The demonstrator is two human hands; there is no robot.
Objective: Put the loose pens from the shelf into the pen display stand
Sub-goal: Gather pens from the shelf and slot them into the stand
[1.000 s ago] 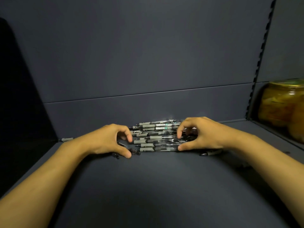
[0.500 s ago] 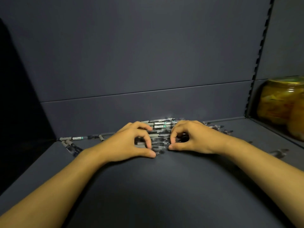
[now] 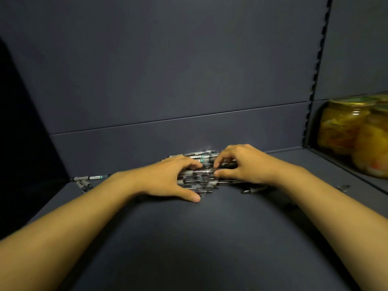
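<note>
A heap of clear pens with grey grips [image 3: 199, 179] lies at the back of the dark shelf floor [image 3: 189, 238]. My left hand [image 3: 165, 179] curls round the heap's left side, thumb on the shelf at the front. My right hand [image 3: 243, 164] curls round its right side, fingertips pinching into the pens. The two hands nearly meet over the heap. A few stray pens [image 3: 88, 179] lie at the far left corner, and another stray pen [image 3: 252, 189] lies just right of the heap. No pen display stand is in view.
Two glass jars of yellow preserves [image 3: 354, 135] stand on the neighbouring shelf at the right, beyond a slotted upright [image 3: 315, 80]. The back wall [image 3: 168, 80] rises close behind the pens. A small clear piece [image 3: 343, 187] lies on the shelf at the right.
Both hands have closed in from the sides, squeezing the spread row of pens into a tighter heap. Stray pens at the far left came into view.
</note>
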